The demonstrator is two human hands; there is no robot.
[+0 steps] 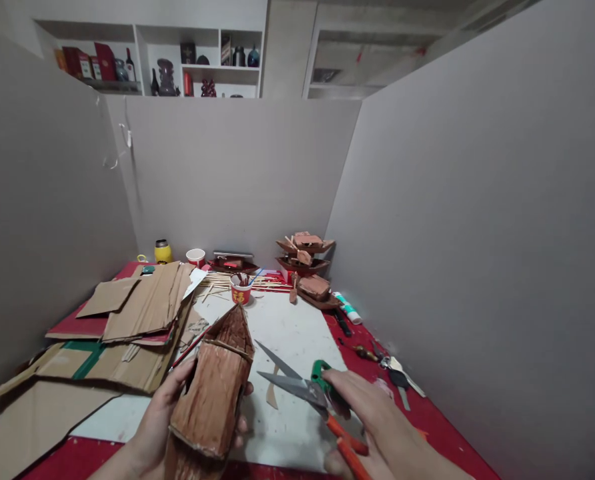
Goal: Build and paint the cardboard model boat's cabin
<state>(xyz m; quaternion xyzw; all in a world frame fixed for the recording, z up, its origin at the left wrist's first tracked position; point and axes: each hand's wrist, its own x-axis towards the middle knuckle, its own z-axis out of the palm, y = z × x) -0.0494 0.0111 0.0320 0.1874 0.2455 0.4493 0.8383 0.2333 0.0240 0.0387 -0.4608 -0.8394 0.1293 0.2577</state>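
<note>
A brown model boat (212,397), with a wood-grained curved roof and a pointed bow, rests in my left hand (150,423). The bow points away from me, and my fingers wrap around the hull from both sides. Beside it on the right, my right hand (385,420) is closed on scissors (295,388) with orange handles. Their blades stand apart and point left toward the boat. A green part (320,370) shows by my right fingertips; its kind I cannot make out. Beneath the blades a thin cardboard strip (271,395) lies on the white board (297,433).
Cardboard sheets (142,307) are piled at the left. A paper cup (241,293) with brushes, thin wooden sticks (217,285) and finished boats (313,288) stand behind. Along the right lie a glue tube (347,309) and keys (398,380). Grey partitions (227,167) enclose the table.
</note>
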